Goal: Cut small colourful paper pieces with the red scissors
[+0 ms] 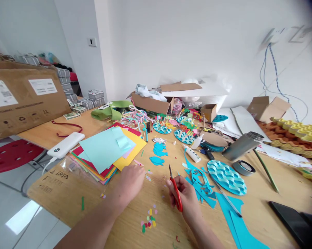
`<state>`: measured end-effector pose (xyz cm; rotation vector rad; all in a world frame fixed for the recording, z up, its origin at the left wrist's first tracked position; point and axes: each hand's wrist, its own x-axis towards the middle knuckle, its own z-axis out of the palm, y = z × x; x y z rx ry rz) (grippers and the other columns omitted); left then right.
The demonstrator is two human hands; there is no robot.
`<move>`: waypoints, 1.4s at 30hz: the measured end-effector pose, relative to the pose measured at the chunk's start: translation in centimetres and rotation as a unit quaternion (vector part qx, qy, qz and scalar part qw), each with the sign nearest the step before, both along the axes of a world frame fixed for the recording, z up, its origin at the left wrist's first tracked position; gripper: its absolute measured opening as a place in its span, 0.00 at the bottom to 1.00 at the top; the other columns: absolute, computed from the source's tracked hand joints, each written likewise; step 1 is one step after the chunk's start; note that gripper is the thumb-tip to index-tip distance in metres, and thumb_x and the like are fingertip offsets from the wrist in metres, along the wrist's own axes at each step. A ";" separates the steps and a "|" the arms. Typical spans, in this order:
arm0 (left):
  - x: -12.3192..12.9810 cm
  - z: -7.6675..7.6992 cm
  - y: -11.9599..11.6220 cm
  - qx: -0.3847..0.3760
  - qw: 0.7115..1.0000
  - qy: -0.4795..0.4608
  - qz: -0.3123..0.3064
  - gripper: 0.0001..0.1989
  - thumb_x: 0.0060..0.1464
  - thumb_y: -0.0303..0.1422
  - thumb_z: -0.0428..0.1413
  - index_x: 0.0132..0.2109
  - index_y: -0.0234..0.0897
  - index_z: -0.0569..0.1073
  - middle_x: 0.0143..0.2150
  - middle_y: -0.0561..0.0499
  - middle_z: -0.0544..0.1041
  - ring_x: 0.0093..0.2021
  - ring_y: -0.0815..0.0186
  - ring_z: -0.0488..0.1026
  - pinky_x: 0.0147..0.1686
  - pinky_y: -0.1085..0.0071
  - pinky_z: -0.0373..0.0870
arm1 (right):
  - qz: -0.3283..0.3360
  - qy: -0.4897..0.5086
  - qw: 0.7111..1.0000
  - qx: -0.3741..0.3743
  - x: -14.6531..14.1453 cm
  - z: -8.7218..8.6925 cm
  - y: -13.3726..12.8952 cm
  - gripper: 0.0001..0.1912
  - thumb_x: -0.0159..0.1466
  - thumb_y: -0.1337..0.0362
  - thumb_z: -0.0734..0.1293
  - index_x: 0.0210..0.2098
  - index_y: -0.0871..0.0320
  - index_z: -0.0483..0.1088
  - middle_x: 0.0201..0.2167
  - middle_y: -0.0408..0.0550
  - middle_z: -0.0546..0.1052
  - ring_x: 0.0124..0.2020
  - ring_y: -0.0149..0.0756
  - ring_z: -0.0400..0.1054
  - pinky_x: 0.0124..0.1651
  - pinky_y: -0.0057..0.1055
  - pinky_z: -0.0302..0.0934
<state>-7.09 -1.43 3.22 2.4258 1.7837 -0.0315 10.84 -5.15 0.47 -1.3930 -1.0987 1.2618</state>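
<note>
My right hand (184,197) holds red-handled scissors (176,193), their blades pointing away from me and looking closed. To its left, my left hand (131,181) is curled over the table near the stack of coloured paper (101,152); a small pinkish strip (138,163) shows just beyond its knuckles, and what its fingers hold, if anything, is hidden. Beyond both hands lie blue paper fish (157,160). Round paper dots (149,221) are scattered between my forearms. Blue paper scraps (201,185) lie right of the scissors.
A wavy blue disc (227,177), a pen (227,199), a glue bottle (192,154), a tape roll (244,167) and a steel flask (242,147) are on the right. A white power bank (66,144) sits at the left edge, and a phone (290,218) lies near right.
</note>
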 end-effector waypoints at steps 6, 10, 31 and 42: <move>0.5 0.0 -0.2 0.013 1.000 0.014 0.005 0.18 0.51 0.17 0.40 0.34 0.31 0.74 0.31 0.38 0.75 0.36 0.56 0.74 0.34 0.65 0.68 | -0.001 -0.004 1.000 0.006 -0.1 0.2 -0.1 0.20 0.50 0.52 0.70 0.21 0.56 0.56 0.10 0.33 0.63 0.07 0.24 0.57 0.09 0.19 0.49; 0.6 0.0 -0.1 0.019 1.000 0.020 0.013 0.17 0.51 0.18 0.41 0.34 0.31 0.73 0.31 0.39 0.75 0.36 0.56 0.74 0.33 0.65 0.68 | 0.003 -0.002 1.000 0.018 -0.1 0.3 -0.2 0.19 0.52 0.53 0.70 0.22 0.57 0.57 0.11 0.33 0.63 0.07 0.23 0.57 0.09 0.18 0.49; -1.4 -0.1 2.4 -0.189 0.889 -0.413 0.062 0.11 0.46 0.37 0.54 0.28 0.31 0.73 0.23 0.52 0.71 0.23 0.71 0.65 0.22 0.76 0.56 | 0.000 0.005 1.000 0.018 -0.1 0.4 -0.2 0.19 0.51 0.55 0.71 0.22 0.57 0.57 0.10 0.32 0.63 0.07 0.23 0.56 0.09 0.17 0.47; 0.4 -0.6 1.1 -0.361 0.738 -0.569 0.042 0.14 0.39 0.39 0.59 0.31 0.32 0.71 0.15 0.62 0.58 0.15 0.78 0.46 0.16 0.75 0.39 | 0.042 0.119 0.990 0.056 -0.7 0.7 -0.5 0.15 0.48 0.63 0.74 0.27 0.58 0.62 0.24 0.39 0.71 0.18 0.26 0.64 0.21 0.24 0.60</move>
